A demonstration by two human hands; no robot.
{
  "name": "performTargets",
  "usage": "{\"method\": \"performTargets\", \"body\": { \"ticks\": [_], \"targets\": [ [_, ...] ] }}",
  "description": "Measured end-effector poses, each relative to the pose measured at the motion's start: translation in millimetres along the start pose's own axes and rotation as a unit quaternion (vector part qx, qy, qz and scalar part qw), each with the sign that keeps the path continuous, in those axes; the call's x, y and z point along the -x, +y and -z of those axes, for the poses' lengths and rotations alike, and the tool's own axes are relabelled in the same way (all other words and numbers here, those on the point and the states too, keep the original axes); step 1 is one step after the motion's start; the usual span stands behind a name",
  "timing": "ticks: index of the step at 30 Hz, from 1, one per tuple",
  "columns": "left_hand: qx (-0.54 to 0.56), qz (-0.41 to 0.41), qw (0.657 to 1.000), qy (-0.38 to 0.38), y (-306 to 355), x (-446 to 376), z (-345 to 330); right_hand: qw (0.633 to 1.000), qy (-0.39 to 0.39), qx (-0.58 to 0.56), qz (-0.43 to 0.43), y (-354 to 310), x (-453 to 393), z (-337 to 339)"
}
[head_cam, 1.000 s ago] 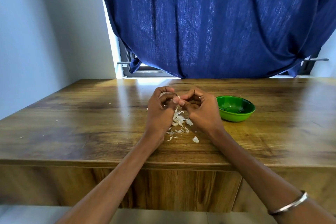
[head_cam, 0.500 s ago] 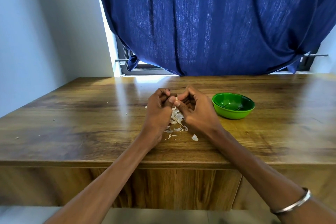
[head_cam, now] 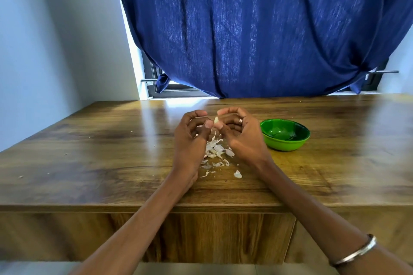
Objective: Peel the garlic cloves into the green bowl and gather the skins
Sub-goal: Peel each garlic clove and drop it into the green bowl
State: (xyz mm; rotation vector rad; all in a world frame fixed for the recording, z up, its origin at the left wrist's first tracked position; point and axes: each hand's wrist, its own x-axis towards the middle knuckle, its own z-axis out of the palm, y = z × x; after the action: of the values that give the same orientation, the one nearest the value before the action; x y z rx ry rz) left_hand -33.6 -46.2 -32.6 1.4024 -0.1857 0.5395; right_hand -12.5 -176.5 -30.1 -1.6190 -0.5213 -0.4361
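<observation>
Garlic clove sits pinched between both thumbs, upright, above the skins. Right hand and left hand curl around it. Green bowl lies at three o'clock, nearer the right hand.

Two hands, left hand and right hand, are meeting above the worktop, a garlic clove sitting between their fingertips. Skins are lying beneath and before them; the bowl is standing just right; a curtain is hanging behind.
</observation>
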Motion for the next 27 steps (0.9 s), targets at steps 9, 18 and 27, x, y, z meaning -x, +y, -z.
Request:
{"method": "performTargets", "body": {
  "ticks": [9, 18, 27],
  "targets": [
    [-0.011, -0.021, 1.000, -0.005, 2.8, 0.4, 0.6, 0.996, -0.009, -0.067, -0.052, -5.1, -0.5, 4.3],
    [-0.012, -0.006, 0.999, -0.030, 2.1, -0.1, 0.9, 0.994, -0.048, -0.050, -0.080, -9.9, -0.1, 3.5],
    [-0.011, 0.007, 0.999, -0.050, 4.6, 1.7, 1.1, 0.998, -0.049, -0.012, -0.047, -4.2, -1.4, 5.2]
  ]
}}
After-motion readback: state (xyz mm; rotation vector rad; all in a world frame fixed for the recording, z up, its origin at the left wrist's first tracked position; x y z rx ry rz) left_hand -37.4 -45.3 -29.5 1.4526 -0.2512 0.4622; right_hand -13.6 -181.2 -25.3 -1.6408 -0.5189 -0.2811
